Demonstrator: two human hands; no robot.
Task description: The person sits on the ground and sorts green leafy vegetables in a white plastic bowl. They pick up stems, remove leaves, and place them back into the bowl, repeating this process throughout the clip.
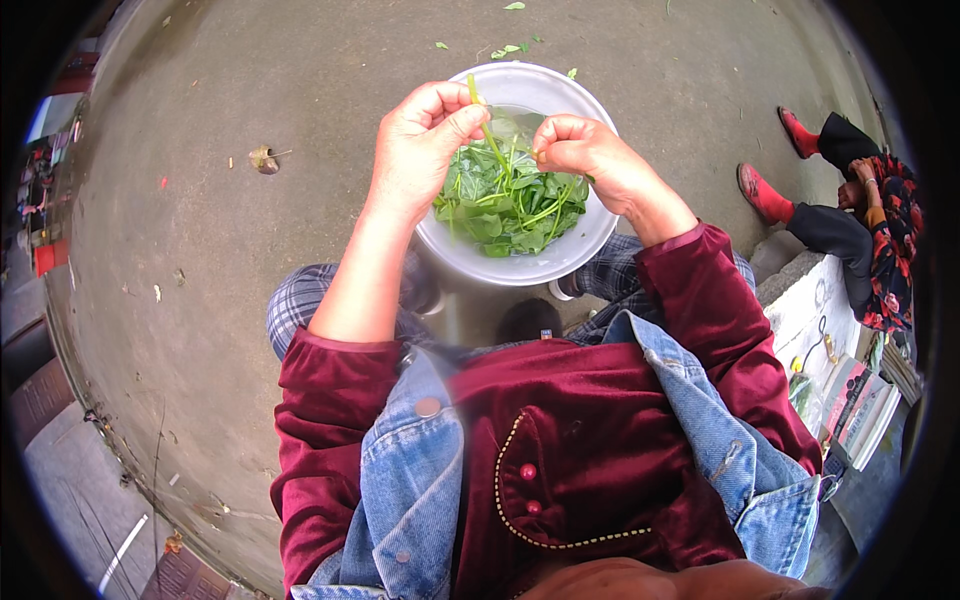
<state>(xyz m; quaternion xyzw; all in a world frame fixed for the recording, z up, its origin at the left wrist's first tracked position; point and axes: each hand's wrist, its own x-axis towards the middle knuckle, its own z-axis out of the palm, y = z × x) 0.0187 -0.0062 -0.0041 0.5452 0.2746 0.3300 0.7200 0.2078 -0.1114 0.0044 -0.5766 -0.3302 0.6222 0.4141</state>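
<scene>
Head view. Nearest the lens: maroon top (590, 400) with two red buttons (528, 471), worn under a denim vest (410, 490). Plaid trousers (298, 305) show on both sides, knees apart; a dark shoe (530, 320) lies just below the basin rim.

Left hand (432, 125): raised over the left part of the basin, thumb and fingertips pinching a green stem (473, 92). Stem slants down and right toward the greens; its upper end stands clear above the fingers. Right hand (585, 155): over the right part of the basin, near the left hand but apart from it, thumb and forefinger brought together. Anything between those tips is too small to identify.

Basin (455, 262): round, whitish, between the knees, beneath both hands. Greens (515, 215), leaves and thin stems mixed, lie in a heap inside it.

Beyond: grey floor (220, 330). Dry leaf (264, 160) well left of the basin; green scraps (507, 51) past its far rim.

Off to the right, a white block (815, 300); farther along, a second person (870, 220) sits in dark trousers, patterned top and red shoes. Far left, a red object (50, 257), blurred, kind not determinable.
</scene>
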